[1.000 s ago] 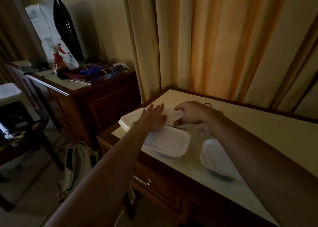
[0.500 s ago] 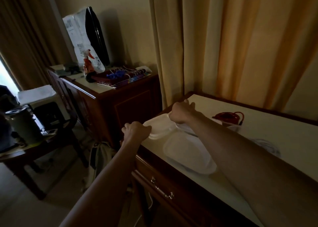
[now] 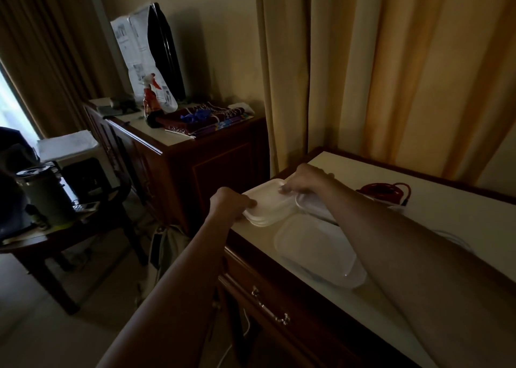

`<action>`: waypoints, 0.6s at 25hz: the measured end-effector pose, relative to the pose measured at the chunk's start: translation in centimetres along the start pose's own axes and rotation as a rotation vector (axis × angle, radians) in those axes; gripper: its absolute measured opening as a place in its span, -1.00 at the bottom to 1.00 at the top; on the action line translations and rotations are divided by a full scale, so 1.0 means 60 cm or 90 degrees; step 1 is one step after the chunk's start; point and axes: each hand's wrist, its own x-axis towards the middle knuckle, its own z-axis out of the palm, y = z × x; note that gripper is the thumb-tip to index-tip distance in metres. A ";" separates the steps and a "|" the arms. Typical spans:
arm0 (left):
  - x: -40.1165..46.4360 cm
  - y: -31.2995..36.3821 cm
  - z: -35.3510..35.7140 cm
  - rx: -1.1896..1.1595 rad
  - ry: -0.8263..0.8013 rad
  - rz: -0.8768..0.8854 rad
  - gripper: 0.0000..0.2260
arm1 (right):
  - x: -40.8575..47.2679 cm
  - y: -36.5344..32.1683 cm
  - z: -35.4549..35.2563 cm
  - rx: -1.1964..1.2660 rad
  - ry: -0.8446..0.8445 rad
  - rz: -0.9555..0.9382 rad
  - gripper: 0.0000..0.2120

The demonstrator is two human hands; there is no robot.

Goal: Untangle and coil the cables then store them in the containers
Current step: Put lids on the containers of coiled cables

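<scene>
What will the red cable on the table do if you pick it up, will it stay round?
The red cable lies in a loose coil with no tie that I can see, so it would probably droop and unwind. It looks thin, so likely light. One end trails off toward the right, so it may drag behind.

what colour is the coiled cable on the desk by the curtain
Red; the coiled cable shows best in the head view.

two bare forearms in view, no sleeves reaching wrist or elbow; left hand (image 3: 229,203) and right hand (image 3: 303,179) ungloved; no watch, ring or band seen; dim light blurs finer detail
</scene>
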 end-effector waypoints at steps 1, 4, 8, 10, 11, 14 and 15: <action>0.000 0.000 -0.004 -0.021 -0.007 -0.002 -0.71 | 0.004 -0.001 0.001 0.005 0.006 -0.002 -0.32; -0.001 0.008 -0.018 -0.071 0.008 0.013 -0.69 | 0.008 -0.012 -0.003 0.042 0.059 -0.040 -0.38; -0.010 0.034 -0.049 -0.088 0.102 0.148 -0.65 | -0.006 -0.032 -0.032 0.166 0.123 -0.111 -0.56; -0.031 0.048 -0.052 -0.091 0.147 0.221 -0.65 | -0.023 -0.033 -0.053 0.245 0.149 -0.121 -0.58; -0.043 0.053 -0.047 -0.105 0.149 0.244 -0.64 | -0.033 -0.025 -0.063 0.286 0.163 -0.121 -0.58; -0.076 0.058 -0.016 -0.137 0.116 0.301 -0.65 | -0.077 0.030 -0.094 0.354 0.184 -0.110 -0.65; -0.094 0.061 -0.004 -0.135 0.096 0.322 -0.68 | -0.096 0.058 -0.105 0.351 0.196 -0.106 -0.69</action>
